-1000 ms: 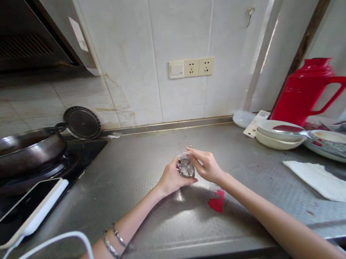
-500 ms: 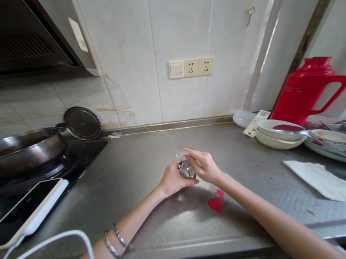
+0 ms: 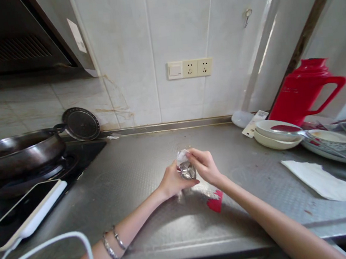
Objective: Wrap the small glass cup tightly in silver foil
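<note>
My left hand (image 3: 173, 179) is wrapped round a small, round, shiny silvery container (image 3: 187, 171), held low over the middle of the metal counter (image 3: 139, 159). Its inside looks bright and reflective, and I cannot make out what it holds. Between thumb and fingers, my right hand (image 3: 204, 165) pinches a thin white piece (image 3: 182, 156) at the container's far rim. Whether this piece is paper or film is unclear. On the counter just below the right wrist lies a torn red scrap (image 3: 215, 202) with a ragged silvery edge.
A metal pan (image 3: 21, 154) sits on the stove at the left, with a phone (image 3: 22, 215) and white cable in front. At the right are stacked bowls (image 3: 277, 133), a red thermos (image 3: 302, 92), plates and a white tissue (image 3: 324, 182).
More of the white piece now shows above the container's rim, with my right hand still pinching it. My left hand has kept its hold. The view has shifted slightly.
</note>
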`<state>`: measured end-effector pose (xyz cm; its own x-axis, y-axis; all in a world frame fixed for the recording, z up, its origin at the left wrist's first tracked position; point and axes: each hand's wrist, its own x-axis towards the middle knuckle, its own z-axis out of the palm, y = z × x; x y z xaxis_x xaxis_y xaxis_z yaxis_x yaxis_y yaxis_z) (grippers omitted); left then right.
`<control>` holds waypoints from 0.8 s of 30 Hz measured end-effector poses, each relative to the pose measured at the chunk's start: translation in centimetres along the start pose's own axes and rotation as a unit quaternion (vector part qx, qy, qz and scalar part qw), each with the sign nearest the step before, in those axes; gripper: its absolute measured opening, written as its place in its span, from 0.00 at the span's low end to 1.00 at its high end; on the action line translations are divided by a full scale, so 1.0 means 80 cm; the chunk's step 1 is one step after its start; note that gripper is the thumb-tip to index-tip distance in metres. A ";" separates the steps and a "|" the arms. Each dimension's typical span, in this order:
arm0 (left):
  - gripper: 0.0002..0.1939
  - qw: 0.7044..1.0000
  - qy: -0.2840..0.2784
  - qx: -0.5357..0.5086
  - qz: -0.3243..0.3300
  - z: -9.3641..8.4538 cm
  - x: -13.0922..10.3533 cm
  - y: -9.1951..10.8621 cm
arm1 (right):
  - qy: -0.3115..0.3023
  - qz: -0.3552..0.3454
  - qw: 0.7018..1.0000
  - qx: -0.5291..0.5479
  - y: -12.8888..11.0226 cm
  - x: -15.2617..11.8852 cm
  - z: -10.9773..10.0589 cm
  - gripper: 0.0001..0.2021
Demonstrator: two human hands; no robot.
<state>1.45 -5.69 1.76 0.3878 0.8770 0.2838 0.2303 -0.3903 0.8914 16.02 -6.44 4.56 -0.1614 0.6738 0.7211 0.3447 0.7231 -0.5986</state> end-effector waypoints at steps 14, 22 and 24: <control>0.33 0.997 0.064 -0.046 -0.014 -0.005 0.008 -0.006 | 0.001 -0.043 0.994 -0.100 0.024 -0.002 -0.003 0.12; 0.28 0.996 0.087 -0.023 -0.019 -0.002 0.013 -0.015 | -0.054 -0.170 0.976 -0.123 0.018 -0.008 0.006 0.16; 0.27 0.996 0.081 -0.023 -0.018 -0.002 0.013 -0.016 | -0.068 -0.185 0.973 -0.123 0.020 -0.007 0.005 0.17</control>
<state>1.42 -4.27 0.94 0.2292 0.9254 0.3019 0.1978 -0.3480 0.9164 16.32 -5.63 3.08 -0.4315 0.4011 0.8081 0.4487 0.8725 -0.1935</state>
